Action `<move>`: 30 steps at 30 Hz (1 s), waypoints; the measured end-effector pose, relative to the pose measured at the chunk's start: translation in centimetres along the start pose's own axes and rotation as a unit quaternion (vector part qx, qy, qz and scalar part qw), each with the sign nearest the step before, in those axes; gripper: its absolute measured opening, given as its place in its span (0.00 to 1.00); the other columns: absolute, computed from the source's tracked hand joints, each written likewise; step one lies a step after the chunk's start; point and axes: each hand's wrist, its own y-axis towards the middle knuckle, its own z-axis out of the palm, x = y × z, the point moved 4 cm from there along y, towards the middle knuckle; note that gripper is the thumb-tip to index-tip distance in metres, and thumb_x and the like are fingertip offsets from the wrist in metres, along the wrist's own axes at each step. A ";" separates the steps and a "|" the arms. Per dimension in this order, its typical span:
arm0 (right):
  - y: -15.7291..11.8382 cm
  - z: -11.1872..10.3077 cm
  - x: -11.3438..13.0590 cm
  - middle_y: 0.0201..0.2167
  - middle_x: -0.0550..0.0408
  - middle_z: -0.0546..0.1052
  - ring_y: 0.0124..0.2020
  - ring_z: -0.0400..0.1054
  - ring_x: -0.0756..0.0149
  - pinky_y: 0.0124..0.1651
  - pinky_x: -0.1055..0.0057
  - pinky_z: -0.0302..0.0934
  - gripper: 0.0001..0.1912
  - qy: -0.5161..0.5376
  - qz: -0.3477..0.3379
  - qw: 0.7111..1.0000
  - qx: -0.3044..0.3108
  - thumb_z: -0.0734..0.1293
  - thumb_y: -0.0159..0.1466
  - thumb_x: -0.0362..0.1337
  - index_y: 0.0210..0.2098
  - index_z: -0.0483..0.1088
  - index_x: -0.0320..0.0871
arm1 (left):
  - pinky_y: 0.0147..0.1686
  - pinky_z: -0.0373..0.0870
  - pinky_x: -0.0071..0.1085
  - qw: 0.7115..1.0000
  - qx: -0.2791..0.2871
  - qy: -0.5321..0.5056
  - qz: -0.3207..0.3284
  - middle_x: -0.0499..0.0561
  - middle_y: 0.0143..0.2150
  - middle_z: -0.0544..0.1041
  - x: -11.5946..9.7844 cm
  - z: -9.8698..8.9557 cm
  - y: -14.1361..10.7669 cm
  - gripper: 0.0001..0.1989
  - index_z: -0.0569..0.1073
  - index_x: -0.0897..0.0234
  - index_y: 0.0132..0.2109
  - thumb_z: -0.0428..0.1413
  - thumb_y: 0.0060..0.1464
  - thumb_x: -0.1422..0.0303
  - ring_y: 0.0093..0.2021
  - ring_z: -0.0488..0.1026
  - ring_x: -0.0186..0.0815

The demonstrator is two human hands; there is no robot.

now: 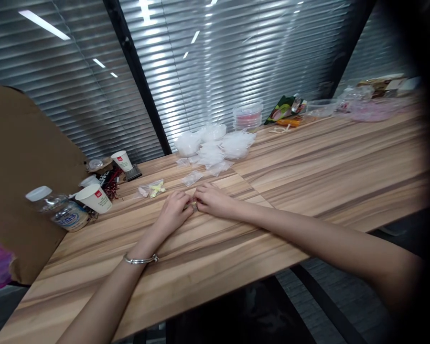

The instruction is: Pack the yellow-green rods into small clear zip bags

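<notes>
My left hand (175,209) and my right hand (214,199) meet over the wooden table (200,258), fingertips almost touching. Pinched between them is a small, shiny yellowish thing (194,206), mostly covered by the fingers; its kind cannot be made out. Both hands are closed on it. Just left of them lies a clear bag with yellow and pinkish pieces (156,188). Beyond the fingers, a flat clear plastic bag (192,178) rests near a heap of small clear bags (215,148).
At left stand a plastic bottle (69,215), a paper cup (96,199) and another paper cup (122,161), beside a cardboard sheet (28,157). Stacked round tubs (248,116), a green packet (282,110) and a pinkish tray (370,112) sit along the back by the blinds.
</notes>
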 end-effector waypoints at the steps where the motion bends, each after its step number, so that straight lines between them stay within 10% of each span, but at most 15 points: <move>1: 0.0 0.0 0.0 0.37 0.48 0.70 0.43 0.60 0.63 0.49 0.66 0.55 0.08 -0.002 0.001 1.000 0.002 0.61 0.63 0.36 0.36 0.69 0.37 | 0.44 0.62 0.31 1.000 0.003 -0.002 -0.003 0.51 0.35 0.73 0.0 0.0 0.0 0.07 0.72 0.64 0.35 0.49 0.55 0.69 0.40 0.66 0.34; 30: -1.1 -1.6 -3.5 0.38 0.52 0.71 0.36 0.64 0.71 0.38 0.76 0.57 0.14 0.216 -0.011 0.972 0.087 0.64 0.59 0.35 0.44 0.68 0.38 | 0.43 0.63 0.30 0.991 0.028 -0.122 -0.041 0.50 0.38 0.70 1.6 -1.1 -1.1 0.09 0.70 0.64 0.39 0.49 0.50 0.73 0.40 0.66 0.32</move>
